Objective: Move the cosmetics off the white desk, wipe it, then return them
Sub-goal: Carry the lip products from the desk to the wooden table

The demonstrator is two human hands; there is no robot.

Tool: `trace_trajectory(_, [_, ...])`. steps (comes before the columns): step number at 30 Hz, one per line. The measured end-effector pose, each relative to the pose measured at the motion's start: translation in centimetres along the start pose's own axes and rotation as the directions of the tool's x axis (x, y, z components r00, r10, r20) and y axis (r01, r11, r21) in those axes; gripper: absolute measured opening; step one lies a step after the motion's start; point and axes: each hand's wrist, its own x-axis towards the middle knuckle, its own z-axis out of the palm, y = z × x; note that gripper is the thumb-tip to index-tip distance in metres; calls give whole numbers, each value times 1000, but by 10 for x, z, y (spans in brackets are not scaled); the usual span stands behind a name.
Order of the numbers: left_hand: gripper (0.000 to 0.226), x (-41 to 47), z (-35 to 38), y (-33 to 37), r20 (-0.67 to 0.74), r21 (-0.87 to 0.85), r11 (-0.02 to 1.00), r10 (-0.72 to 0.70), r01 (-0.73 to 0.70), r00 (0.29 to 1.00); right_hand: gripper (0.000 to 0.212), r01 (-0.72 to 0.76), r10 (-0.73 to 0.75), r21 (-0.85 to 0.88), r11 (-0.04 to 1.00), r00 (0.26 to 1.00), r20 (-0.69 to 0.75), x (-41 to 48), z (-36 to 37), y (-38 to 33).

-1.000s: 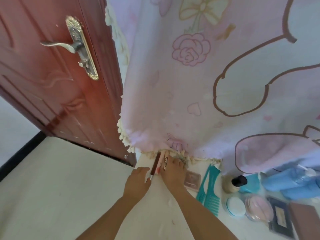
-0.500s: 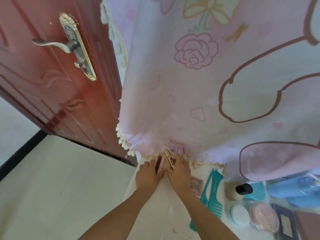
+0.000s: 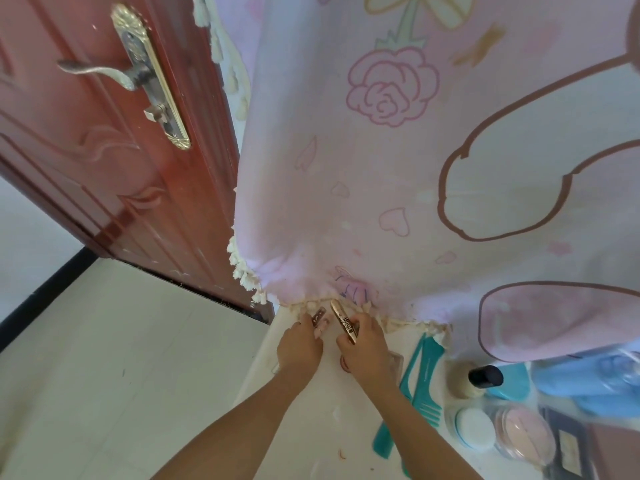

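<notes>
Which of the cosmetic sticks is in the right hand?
The gold tube with black lettering, gripped by the right hand; the left hand holds the darker brown stick.

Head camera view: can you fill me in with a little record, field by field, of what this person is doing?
Place: white desk beside a red door, pink patterned cloth hanging at its far edge
Left hand: holds a dark tube
Right hand: holds a gold tube
Desk's right side: teal combs, black-capped bottle, white jar, pink compact
Stage: cannot tell whether clearing or returning
</notes>
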Motion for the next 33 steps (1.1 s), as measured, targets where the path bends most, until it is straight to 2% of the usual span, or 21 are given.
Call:
trace_trajectory(10, [24, -12, -14, -8, 65, -114, 991, 82, -75, 994, 29, 95, -94, 10, 995, 993, -75, -3, -5, -5])
trace_trajectory(14, [23, -23, -28, -20, -1, -156, 983, 100, -99, 995, 28, 166, -163, 14, 986, 980, -118, -10, -7, -15])
trace_trajectory(19, [21, -54, -56, -56, -126, -376, 909, 144, -181, 982, 26, 324, -316, 44, 945, 939, -131, -28, 5, -49])
trace_trajectory(23, [10, -87, -82, -101, -257, -498, 855, 13, -144, 966, 22, 475, -473, 84, 876, 880, -41, -47, 35, -88])
trace_trajectory(26, [15, -120, -98, -144, -353, -545, 836, -157, -67, 922, 21, 567, -578, 130, 813, 814, 60, -74, 65, -123])
trace_trajectory(28, [18, -135, -106, -162, -382, -537, 843, -224, -18, 896, 23, 597, -614, 164, 785, 786, 78, -87, 79, -136])
trace_trajectory(33, [28, -197, -125, -236, -483, -615, 784, -461, 85, 744, 22, 747, -770, 191, 637, 603, 210, -144, 129, -180])
